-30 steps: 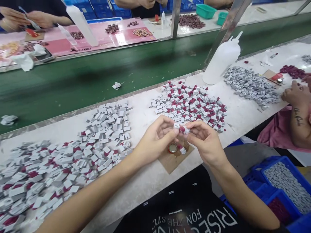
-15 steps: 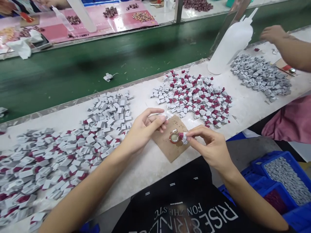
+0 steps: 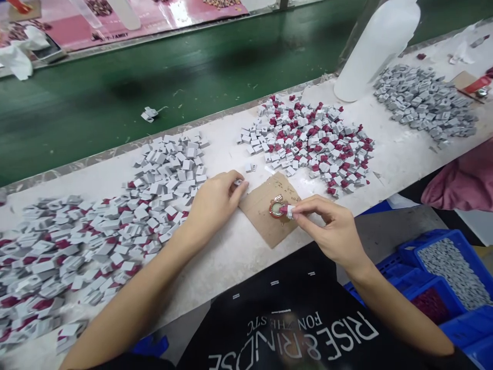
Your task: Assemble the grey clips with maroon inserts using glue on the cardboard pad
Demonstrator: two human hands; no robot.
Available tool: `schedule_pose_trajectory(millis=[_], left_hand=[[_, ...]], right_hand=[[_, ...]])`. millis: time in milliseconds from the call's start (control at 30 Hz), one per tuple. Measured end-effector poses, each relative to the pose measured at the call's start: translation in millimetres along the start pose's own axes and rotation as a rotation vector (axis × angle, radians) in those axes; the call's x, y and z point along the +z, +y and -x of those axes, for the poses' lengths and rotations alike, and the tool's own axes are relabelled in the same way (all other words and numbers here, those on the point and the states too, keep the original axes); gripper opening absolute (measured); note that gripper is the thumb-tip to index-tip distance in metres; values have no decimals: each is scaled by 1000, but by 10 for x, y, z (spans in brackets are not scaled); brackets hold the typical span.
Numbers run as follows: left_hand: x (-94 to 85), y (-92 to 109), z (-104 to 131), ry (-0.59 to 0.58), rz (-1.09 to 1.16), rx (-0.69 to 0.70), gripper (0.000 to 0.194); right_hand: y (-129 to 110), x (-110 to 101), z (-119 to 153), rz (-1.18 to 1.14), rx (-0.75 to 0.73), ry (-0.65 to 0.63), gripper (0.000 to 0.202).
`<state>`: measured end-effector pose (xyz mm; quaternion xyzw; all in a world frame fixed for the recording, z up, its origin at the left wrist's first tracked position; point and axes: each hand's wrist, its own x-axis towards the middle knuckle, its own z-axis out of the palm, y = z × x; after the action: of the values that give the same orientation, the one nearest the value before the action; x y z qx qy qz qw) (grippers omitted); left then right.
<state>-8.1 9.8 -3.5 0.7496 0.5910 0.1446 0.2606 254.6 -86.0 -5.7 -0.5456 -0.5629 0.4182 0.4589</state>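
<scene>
Between the thumb and fingers of my right hand (image 3: pixel 331 228) is a small grey-and-maroon piece (image 3: pixel 290 211), its maroon end at a small round dish (image 3: pixel 276 207) with a red rim and pale contents. The dish sits on a brown cardboard square (image 3: pixel 271 236) marked with shiny spots. To the left, my left hand (image 3: pixel 215 200) is closed in a pinch, with a small grey block (image 3: pixel 238 182) showing at its fingertips. Another loose grey block (image 3: pixel 250 167) lies on the table just beyond that hand.
Grey blocks, some with maroon parts, form a large pile (image 3: pixel 96 246) at left and another pile (image 3: pixel 311 139) behind the cardboard. A white squeeze bottle (image 3: pixel 373 51) leans near a grey pile (image 3: pixel 425 103). Blue bins (image 3: pixel 442 277) stand at lower right; a green strip (image 3: pixel 231 67) runs behind.
My left hand has come down to the table and closed on a small grey block. My right hand has brought its piece to the dish. Another person's arm at right has left view.
</scene>
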Motion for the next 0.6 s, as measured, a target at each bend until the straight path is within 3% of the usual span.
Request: schedule_pose_trajectory(millis=[167, 300, 400, 500, 600], left_hand=[[-37, -76, -22, -66, -8, 6, 29], [-80, -78, -1, 4, 40, 17, 20], [-97, -26, 35, 78, 248, 22, 17], [-110, 73, 52, 61, 580, 0, 23], [-127, 209, 27, 26, 765, 9, 26]], right_hand=[[-3, 5, -7, 4, -9, 1, 10], [-26, 20, -13, 13, -18, 8, 11], [-24, 22, -7, 8, -8, 9, 10], [13, 2, -22, -22, 19, 13, 7], [56, -32, -110, -145, 80, 44, 2]])
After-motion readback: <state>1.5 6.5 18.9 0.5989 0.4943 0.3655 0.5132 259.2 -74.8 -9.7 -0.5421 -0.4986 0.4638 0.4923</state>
